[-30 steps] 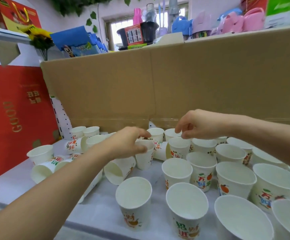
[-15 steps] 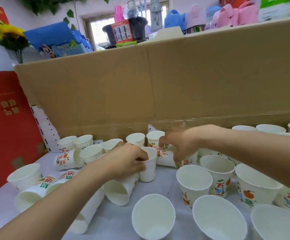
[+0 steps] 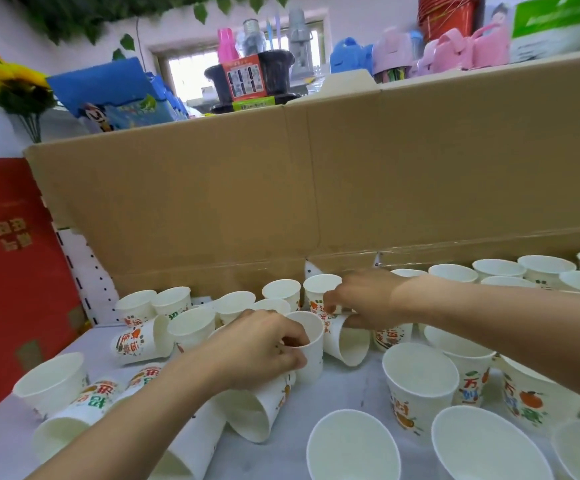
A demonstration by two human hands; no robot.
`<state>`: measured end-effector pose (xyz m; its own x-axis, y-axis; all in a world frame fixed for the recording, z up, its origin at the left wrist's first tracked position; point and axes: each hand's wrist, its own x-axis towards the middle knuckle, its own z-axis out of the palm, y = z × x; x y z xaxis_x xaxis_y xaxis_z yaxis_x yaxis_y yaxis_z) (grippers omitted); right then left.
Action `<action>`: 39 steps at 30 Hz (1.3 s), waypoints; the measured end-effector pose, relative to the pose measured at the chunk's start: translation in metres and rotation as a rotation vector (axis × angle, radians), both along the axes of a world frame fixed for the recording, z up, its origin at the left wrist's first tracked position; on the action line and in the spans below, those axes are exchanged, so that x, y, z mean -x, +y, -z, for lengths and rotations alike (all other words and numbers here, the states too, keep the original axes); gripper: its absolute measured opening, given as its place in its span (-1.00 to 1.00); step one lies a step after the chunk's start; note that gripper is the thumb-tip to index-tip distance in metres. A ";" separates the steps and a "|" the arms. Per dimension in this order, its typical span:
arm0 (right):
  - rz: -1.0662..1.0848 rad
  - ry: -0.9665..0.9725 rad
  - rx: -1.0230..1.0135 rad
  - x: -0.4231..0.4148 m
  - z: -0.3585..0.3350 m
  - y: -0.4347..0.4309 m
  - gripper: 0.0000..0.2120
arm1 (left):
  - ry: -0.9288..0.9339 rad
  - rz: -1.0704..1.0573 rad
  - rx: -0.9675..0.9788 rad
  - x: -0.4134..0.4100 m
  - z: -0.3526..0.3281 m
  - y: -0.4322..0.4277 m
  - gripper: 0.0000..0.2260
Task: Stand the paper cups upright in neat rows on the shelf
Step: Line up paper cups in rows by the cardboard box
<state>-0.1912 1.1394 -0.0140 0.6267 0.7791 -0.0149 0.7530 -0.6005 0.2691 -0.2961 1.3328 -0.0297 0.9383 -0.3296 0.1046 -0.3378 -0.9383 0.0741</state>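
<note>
Over twenty white, orange-printed paper cups (image 3: 420,382) crowd the shelf (image 3: 344,389); left hand (image 3: 257,348) pinches one upright cup (image 3: 311,355) by its rim, right hand (image 3: 364,299) grips one tipped cup (image 3: 347,344).

I see the pale shelf (image 3: 345,393) carrying printed paper cups (image 3: 416,393): many upright rightward, several tipped leftward, a cardboard wall (image 3: 316,188) behind.

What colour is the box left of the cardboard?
Red box with gold lettering; head view.
</note>
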 end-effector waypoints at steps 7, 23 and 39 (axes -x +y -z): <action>0.186 0.061 -0.181 -0.004 -0.023 0.009 -0.89 | -0.069 0.025 0.027 0.000 -0.004 0.004 -0.85; 0.290 0.033 -0.150 -0.001 -0.022 -0.002 -0.69 | -0.165 -0.056 -0.084 -0.011 -0.005 -0.006 -0.82; 0.123 0.220 -0.133 0.028 -0.023 -0.002 -0.83 | -0.093 -0.131 -0.030 -0.007 -0.007 0.006 -0.60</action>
